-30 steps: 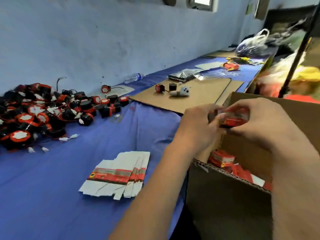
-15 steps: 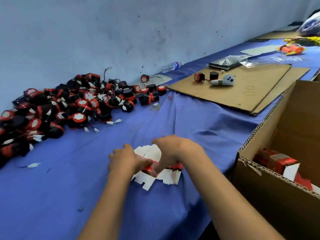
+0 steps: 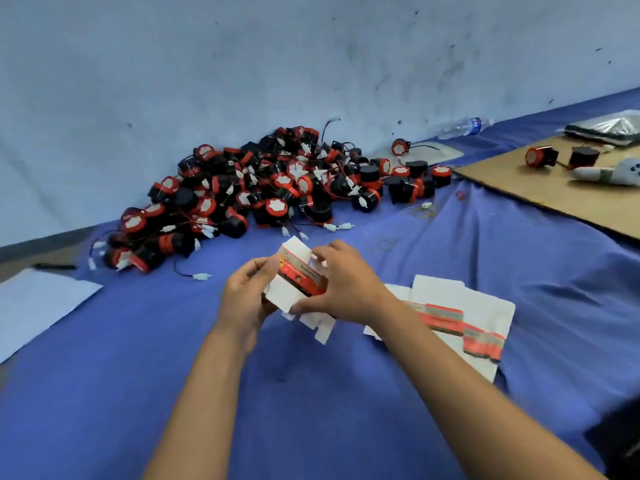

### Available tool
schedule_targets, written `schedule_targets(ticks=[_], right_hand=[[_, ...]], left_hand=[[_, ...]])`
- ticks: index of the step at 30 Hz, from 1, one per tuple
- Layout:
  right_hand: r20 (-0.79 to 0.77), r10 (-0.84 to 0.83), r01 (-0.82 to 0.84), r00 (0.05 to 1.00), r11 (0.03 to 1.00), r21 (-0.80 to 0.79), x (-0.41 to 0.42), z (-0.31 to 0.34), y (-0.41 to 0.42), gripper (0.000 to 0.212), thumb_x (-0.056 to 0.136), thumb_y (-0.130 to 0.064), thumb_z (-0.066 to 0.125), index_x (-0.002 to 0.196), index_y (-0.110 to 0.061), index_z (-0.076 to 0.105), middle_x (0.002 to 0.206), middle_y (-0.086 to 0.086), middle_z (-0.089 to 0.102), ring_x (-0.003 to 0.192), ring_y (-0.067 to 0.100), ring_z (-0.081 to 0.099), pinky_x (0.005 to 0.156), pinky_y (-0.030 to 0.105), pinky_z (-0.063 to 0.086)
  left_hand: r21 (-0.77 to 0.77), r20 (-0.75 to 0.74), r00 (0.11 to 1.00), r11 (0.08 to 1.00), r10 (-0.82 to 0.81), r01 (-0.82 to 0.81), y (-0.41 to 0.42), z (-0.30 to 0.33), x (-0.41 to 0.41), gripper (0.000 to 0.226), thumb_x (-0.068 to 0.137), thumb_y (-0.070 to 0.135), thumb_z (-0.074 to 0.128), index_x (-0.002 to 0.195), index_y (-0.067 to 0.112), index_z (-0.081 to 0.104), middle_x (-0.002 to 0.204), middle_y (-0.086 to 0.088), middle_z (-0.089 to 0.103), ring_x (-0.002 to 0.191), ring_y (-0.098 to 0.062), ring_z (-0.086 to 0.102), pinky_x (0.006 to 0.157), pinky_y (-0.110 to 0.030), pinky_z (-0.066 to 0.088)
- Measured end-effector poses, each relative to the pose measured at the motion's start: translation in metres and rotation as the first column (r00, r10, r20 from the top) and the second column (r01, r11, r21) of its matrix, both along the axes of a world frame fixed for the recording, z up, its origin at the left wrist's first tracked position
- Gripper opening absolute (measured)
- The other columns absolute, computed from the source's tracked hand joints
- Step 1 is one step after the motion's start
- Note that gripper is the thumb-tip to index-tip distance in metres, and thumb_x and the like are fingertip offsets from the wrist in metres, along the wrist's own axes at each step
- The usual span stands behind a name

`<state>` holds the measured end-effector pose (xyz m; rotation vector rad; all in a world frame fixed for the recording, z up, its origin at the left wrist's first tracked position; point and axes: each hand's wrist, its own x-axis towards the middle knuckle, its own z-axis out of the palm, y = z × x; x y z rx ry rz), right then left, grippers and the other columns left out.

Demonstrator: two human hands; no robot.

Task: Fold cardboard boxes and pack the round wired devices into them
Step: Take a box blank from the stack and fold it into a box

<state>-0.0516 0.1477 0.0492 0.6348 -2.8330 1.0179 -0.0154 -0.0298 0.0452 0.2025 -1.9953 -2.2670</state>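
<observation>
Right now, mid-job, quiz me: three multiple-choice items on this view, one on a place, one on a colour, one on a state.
1. Where does the pile of round wired devices lie?
A. against the wall
B. inside a carton
C. on the brown cardboard sheet

2. What colour is the band on the stack of flat boxes?
A. green
B. red
C. yellow

3. What state is the carton blank in?
A. lying untouched on the cloth
B. gripped by both hands
C. closed and packed

Answers: 1 A, the heap lies at the wall's foot. 2 B, red stripes show. 3 B, the left hand and right hand grip it, flaps loose.
</observation>
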Motion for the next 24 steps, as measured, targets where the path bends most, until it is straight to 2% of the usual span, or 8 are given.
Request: schedule_targets(ticks=[4, 8, 10, 14, 16, 18, 21, 24], right_hand=[[0.059, 0.072, -0.034, 0.996, 0.872, -0.488, 0.003, -0.02, -0.057, 0.076, 0.06, -0.053, 0.091, 0.123, -0.029, 0.056, 0.09, -0.016, 0.061, 0.085, 0.0, 0.06, 0.077, 0.023, 0.052], [0.189, 0.282, -0.052, 0.941, 0.67, -0.741, 0.01, -0.053, -0.084, 0.098, 0.07, -0.02, 0.091, 0.152, -0.03, 0.037, 0.093, -0.007, 0.07, 0.088, 0.002, 0.068, 0.077, 0.014, 0.052], [0.2, 0.32, -0.04, 0.926, 0.609, -0.792, 0.008, -0.057, -0.088, 0.095, 0.065, -0.025, 0.091, 0.147, -0.033, 0.043, 0.1, 0.003, 0.073, 0.098, 0.013, 0.071, 0.083, 0.023, 0.056], [0.215, 0.551, -0.049, 0.806, 0.424, -0.905, 0.0, -0.055, -0.083, 0.073, 0.067, -0.019, 0.086, 0.133, -0.018, 0.053, 0.104, 0.019, 0.073, 0.099, 0.034, 0.07, 0.093, 0.043, 0.055], [0.21, 0.594, -0.039, 0.777, 0.377, -0.925, 0.0, -0.055, -0.083, 0.082, 0.065, -0.024, 0.093, 0.133, -0.011, 0.049, 0.106, 0.025, 0.071, 0.101, 0.039, 0.068, 0.094, 0.048, 0.054], [0.208, 0.6, -0.02, 0.772, 0.351, -0.936, 0.002, -0.053, -0.086, 0.097, 0.056, -0.04, 0.1, 0.132, -0.012, 0.047, 0.102, 0.018, 0.074, 0.099, 0.036, 0.07, 0.091, 0.044, 0.056], [0.215, 0.607, -0.011, 0.765, 0.346, -0.938, 0.007, -0.042, -0.088, 0.116, 0.048, -0.053, 0.099, 0.138, -0.01, 0.04, 0.093, 0.003, 0.076, 0.094, 0.024, 0.072, 0.086, 0.032, 0.057], [0.213, 0.597, -0.11, 0.774, 0.458, -0.882, 0.012, -0.039, -0.084, 0.087, 0.063, -0.035, 0.088, 0.134, -0.011, 0.045, 0.088, -0.006, 0.074, 0.086, 0.012, 0.07, 0.085, 0.028, 0.053]], left_hand=[[0.067, -0.076, 0.977, 0.977, -0.198, 0.203, -0.039, -0.025, 0.021, 0.075, 0.08, 0.051, 0.082, 0.14, 0.012, 0.061, 0.138, -0.019, 0.065, 0.129, -0.041, 0.061, 0.108, -0.055, 0.051], [0.179, -0.091, 0.962, 0.946, -0.257, 0.27, -0.059, -0.046, 0.03, 0.087, 0.073, 0.038, 0.093, 0.146, 0.013, 0.054, 0.14, -0.016, 0.064, 0.132, -0.033, 0.061, 0.102, -0.039, 0.055], [0.167, -0.112, 0.939, 0.925, -0.326, 0.341, -0.067, -0.046, 0.029, 0.093, 0.075, 0.031, 0.092, 0.153, 0.013, 0.045, 0.145, -0.018, 0.06, 0.136, -0.035, 0.057, 0.105, -0.039, 0.052], [0.108, -0.086, 0.921, 0.916, -0.38, 0.388, -0.074, -0.045, 0.024, 0.109, 0.07, 0.036, 0.095, 0.159, 0.024, 0.035, 0.156, -0.02, 0.048, 0.145, -0.04, 0.045, 0.122, -0.061, 0.031], [0.044, -0.09, 0.934, 0.935, -0.347, 0.351, -0.068, -0.047, 0.022, 0.097, 0.075, 0.033, 0.087, 0.158, 0.025, 0.037, 0.154, -0.016, 0.052, 0.144, -0.038, 0.047, 0.122, -0.064, 0.029], [0.032, -0.108, 0.947, 0.951, -0.301, 0.306, -0.062, -0.048, 0.022, 0.09, 0.076, 0.033, 0.077, 0.157, 0.026, 0.037, 0.149, -0.016, 0.056, 0.142, -0.039, 0.05, 0.121, -0.064, 0.031], [0.105, -0.126, 0.977, 0.977, -0.173, 0.187, -0.058, -0.044, 0.022, 0.102, 0.067, 0.05, 0.087, 0.155, 0.029, 0.04, 0.144, -0.022, 0.058, 0.138, -0.038, 0.053, 0.118, -0.059, 0.038], [0.127, -0.127, 0.992, 0.992, -0.001, 0.017, -0.053, -0.042, 0.021, 0.092, 0.071, 0.053, 0.075, 0.15, 0.018, 0.046, 0.14, -0.03, 0.055, 0.134, -0.047, 0.053, 0.115, -0.066, 0.039]])
